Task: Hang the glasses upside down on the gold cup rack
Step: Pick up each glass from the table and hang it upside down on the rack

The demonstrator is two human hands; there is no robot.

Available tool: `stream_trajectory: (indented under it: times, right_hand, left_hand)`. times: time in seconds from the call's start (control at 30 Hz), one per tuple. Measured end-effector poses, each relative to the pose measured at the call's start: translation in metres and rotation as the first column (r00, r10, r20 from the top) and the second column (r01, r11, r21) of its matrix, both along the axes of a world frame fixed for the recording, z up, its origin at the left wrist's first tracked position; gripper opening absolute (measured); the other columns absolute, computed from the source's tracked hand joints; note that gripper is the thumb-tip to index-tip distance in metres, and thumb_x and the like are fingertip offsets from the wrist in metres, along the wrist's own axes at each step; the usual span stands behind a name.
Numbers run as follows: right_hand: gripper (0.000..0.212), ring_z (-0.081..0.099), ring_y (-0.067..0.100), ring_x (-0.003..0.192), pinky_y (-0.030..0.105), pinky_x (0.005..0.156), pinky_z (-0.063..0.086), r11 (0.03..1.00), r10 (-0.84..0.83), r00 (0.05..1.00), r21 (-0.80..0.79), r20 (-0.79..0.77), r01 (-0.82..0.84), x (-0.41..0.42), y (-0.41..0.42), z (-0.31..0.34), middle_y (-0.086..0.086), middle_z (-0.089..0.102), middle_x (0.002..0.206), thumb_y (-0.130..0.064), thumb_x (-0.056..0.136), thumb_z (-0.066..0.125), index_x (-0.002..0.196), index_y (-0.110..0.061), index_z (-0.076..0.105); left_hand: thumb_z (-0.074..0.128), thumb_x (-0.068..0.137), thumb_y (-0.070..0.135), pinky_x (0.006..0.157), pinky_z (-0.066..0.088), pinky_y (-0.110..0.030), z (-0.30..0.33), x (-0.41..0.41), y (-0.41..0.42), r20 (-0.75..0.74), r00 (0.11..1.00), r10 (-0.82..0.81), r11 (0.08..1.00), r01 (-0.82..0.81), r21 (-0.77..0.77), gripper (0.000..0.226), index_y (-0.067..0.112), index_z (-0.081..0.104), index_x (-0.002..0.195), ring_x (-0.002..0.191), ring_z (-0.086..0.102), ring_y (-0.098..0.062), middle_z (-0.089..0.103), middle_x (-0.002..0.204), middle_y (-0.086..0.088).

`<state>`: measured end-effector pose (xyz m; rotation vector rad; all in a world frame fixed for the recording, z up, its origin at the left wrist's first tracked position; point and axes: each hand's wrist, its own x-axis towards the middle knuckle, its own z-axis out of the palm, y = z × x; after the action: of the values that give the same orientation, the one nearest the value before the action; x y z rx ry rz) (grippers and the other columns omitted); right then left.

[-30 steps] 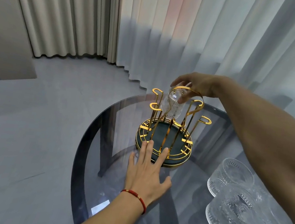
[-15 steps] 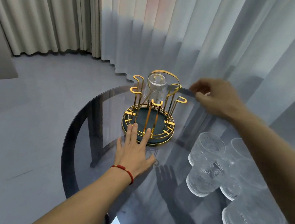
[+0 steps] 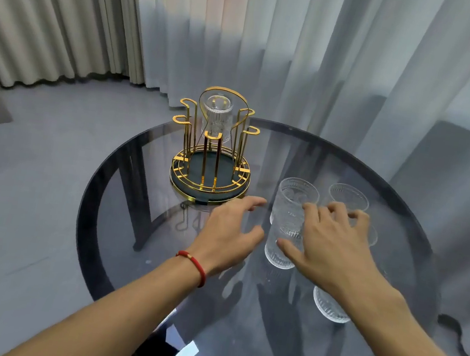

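The gold cup rack (image 3: 210, 174) stands on the round glass table (image 3: 123, 192), left of centre. One ribbed glass (image 3: 217, 116) hangs upside down on a far peg of the rack. Several clear textured glasses stand upright to the right of the rack; the nearest one (image 3: 289, 215) is between my hands. My right hand (image 3: 336, 246) hovers over this group, fingers spread, thumb by the nearest glass's base. My left hand (image 3: 229, 234) is open just left of that glass, in front of the rack's base. Neither hand grips anything.
Another glass (image 3: 347, 195) stands behind my right hand and one (image 3: 328, 307) lies partly hidden under my right wrist. Sheer curtains hang close behind the table. A dark chair (image 3: 452, 166) sits at the far right. Grey floor lies to the left.
My right hand left the hung glass and came down over the standing glasses. My left hand lifted off the rack's base and shifted right toward the nearest glass.
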<state>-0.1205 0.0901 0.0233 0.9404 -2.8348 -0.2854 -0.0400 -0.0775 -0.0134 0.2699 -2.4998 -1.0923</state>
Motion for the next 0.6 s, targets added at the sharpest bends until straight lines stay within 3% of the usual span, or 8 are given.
stream_trajectory:
  times: [0.07,0.13,0.2,0.3,0.4,0.47,0.53,0.6]
  right_hand:
    - [0.075,0.049,0.024,0.124,0.049,0.106,0.024,0.997,0.005,1.000,-0.075,0.012,-0.004,0.001,-0.001,-0.001,0.001,0.064,0.123,-0.074,0.082,0.041,0.134,-0.020,0.044]
    - [0.078,0.052,0.022,0.122,0.049,0.110,0.023,0.976,0.038,0.999,-0.217,0.037,-0.030,0.004,0.000,-0.001,-0.001,0.064,0.120,-0.069,0.073,0.054,0.134,-0.020,0.046]
    - [0.083,0.055,0.023,0.121,0.048,0.111,0.025,0.925,0.119,0.993,-0.365,0.025,-0.102,0.008,0.001,-0.002,-0.002,0.065,0.120,-0.059,0.062,0.065,0.133,-0.018,0.052]
    - [0.086,0.058,0.023,0.117,0.047,0.108,0.031,0.842,0.256,0.967,-0.493,0.006,-0.220,0.016,0.000,-0.002,0.000,0.064,0.121,-0.049,0.052,0.064,0.130,-0.013,0.056]
    - [0.082,0.058,0.023,0.119,0.039,0.107,0.037,0.727,0.411,0.911,-0.613,0.027,-0.309,0.019,-0.001,0.000,0.002,0.064,0.124,-0.036,0.056,0.072,0.133,-0.011,0.055]
    - [0.077,0.054,0.017,0.125,0.024,0.108,0.037,0.650,0.499,0.863,-0.692,0.079,-0.313,0.019,-0.002,0.001,-0.001,0.060,0.132,-0.029,0.069,0.079,0.139,-0.014,0.050]
    - [0.077,0.047,0.005,0.131,0.009,0.107,0.030,0.591,0.531,0.834,-0.772,0.151,-0.236,0.017,-0.004,0.002,-0.010,0.052,0.141,-0.034,0.079,0.079,0.146,-0.021,0.042]
    - [0.075,0.042,-0.001,0.134,0.011,0.110,0.031,0.564,0.488,0.843,-0.819,0.225,-0.108,0.011,-0.006,0.003,-0.017,0.045,0.148,-0.049,0.088,0.071,0.152,-0.030,0.035]
  left_hand:
    - [0.065,0.090,0.029,0.097,0.050,-0.030,0.005,0.000,0.008,-0.019,0.999,-0.026,0.987,0.029,0.157,0.051,0.027,0.053,0.139,0.118,0.054,-0.005,0.062,0.128,0.005]
    - [0.068,0.089,0.040,0.094,0.052,-0.031,0.007,-0.001,0.014,0.020,0.998,-0.063,0.971,0.056,0.234,0.059,0.031,0.047,0.143,0.116,0.055,-0.005,0.060,0.127,0.008]
    - [0.070,0.085,0.049,0.097,0.051,-0.035,0.008,-0.002,0.017,0.084,0.989,-0.122,0.958,0.095,0.271,0.072,0.036,0.039,0.147,0.116,0.055,-0.008,0.057,0.130,0.007]
    - [0.075,0.075,0.051,0.100,0.050,-0.040,0.010,-0.001,0.016,0.109,0.974,-0.198,0.958,0.169,0.231,0.081,0.042,0.037,0.146,0.121,0.054,-0.009,0.059,0.130,0.007]
    - [0.081,0.070,0.047,0.091,0.051,-0.028,0.018,0.003,0.010,0.036,0.984,-0.176,0.971,0.168,0.168,0.067,0.043,0.050,0.130,0.111,0.056,0.006,0.062,0.116,0.019]
    - [0.084,0.069,0.042,0.085,0.056,-0.031,0.026,0.004,0.002,0.000,0.992,-0.127,0.965,0.123,0.232,0.058,0.035,0.058,0.120,0.102,0.063,0.002,0.068,0.109,0.015]
    - [0.081,0.072,0.034,0.084,0.060,-0.043,0.034,0.005,-0.009,-0.060,0.997,-0.058,0.867,0.080,0.491,0.050,0.026,0.063,0.117,0.096,0.070,-0.014,0.074,0.105,-0.001]
    - [0.071,0.078,0.029,0.081,0.061,-0.051,0.039,0.004,-0.022,-0.125,0.991,-0.037,0.647,0.119,0.753,0.048,0.013,0.061,0.123,0.103,0.070,-0.028,0.070,0.115,-0.016]
